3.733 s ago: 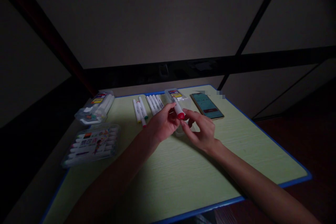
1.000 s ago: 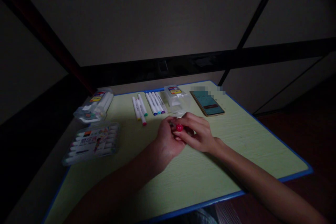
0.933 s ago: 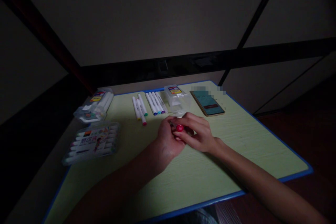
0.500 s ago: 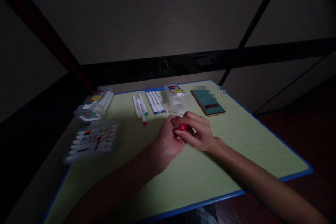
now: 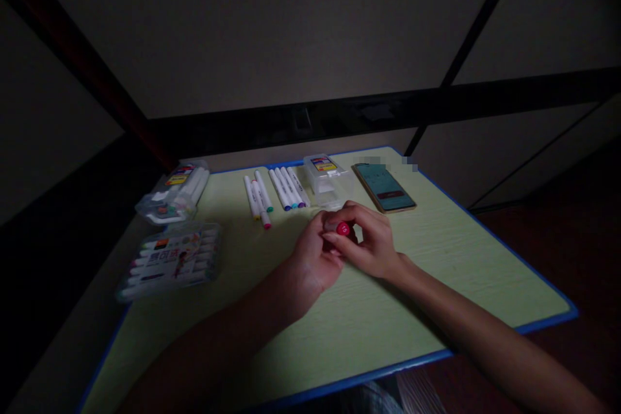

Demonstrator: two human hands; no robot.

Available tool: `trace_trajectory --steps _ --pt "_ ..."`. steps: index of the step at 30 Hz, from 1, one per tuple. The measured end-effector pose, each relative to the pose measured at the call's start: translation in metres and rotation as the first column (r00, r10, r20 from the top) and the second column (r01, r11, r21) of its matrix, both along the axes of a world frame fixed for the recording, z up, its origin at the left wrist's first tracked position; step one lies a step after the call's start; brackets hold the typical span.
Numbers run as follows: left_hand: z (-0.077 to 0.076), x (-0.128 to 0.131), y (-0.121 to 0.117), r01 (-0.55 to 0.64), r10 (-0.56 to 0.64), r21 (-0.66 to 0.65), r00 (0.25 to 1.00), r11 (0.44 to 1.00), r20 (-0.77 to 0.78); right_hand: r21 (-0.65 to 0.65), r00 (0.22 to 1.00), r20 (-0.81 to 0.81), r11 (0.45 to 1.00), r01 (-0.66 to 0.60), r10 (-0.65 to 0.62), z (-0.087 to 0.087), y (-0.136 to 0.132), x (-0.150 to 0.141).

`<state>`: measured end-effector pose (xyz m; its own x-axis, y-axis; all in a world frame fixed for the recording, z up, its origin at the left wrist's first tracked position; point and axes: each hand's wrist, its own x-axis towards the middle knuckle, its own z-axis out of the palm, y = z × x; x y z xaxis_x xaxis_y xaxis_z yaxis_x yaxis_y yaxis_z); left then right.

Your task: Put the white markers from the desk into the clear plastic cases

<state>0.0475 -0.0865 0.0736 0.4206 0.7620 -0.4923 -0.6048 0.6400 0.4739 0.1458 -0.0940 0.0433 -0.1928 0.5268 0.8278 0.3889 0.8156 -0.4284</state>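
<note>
Two hands are brought together over the light green, blue-edged surface (image 5: 412, 317), just in front of the clear plastic box (image 5: 319, 189), which is set near the far edge. Between them, a red-ended marker (image 5: 343, 228) is held with its numbered end turned up toward the camera. The fingers of the left hand (image 5: 310, 262) are curled around its body, though most of that grip is hidden; the thumb and forefinger of the right hand (image 5: 372, 242) are clamped on the red end. Four white markers (image 5: 288, 189) are laid side by side just left of the box, with blue, light blue and purple ends seen among them. Farther left of the box, three white markers (image 5: 259, 197) are grouped, with yellow, pink and green ends, the pink-ended one placed nearest the camera. Well to the left of the box, a handled marker case (image 5: 182, 191) is seen, with a flat printed marker case (image 5: 169, 262) lying closer to the camera. To the right of the box, a smartphone (image 5: 385, 187) is laid face up, its screen lit.
</note>
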Motion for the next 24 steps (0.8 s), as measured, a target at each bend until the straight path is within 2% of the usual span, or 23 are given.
trace_trajectory --steps 4,13,24 --pt "0.0072 0.0032 -0.0015 -0.065 0.065 -0.129 0.998 0.989 -0.008 -0.017 1.000 -0.013 1.000 0.024 -0.024 -0.0001 -0.0008 0.0000" --pt "0.0013 0.0030 0.0011 -0.043 0.044 -0.115 0.999 0.992 0.004 -0.031 0.998 -0.036 0.999 0.044 -0.045 -0.0020 -0.0008 -0.0006" --pt "0.0023 0.0031 0.0010 -0.031 0.034 -0.125 0.999 0.992 0.024 -0.007 0.999 -0.030 0.999 0.033 -0.033 -0.0033 -0.0006 -0.0008"
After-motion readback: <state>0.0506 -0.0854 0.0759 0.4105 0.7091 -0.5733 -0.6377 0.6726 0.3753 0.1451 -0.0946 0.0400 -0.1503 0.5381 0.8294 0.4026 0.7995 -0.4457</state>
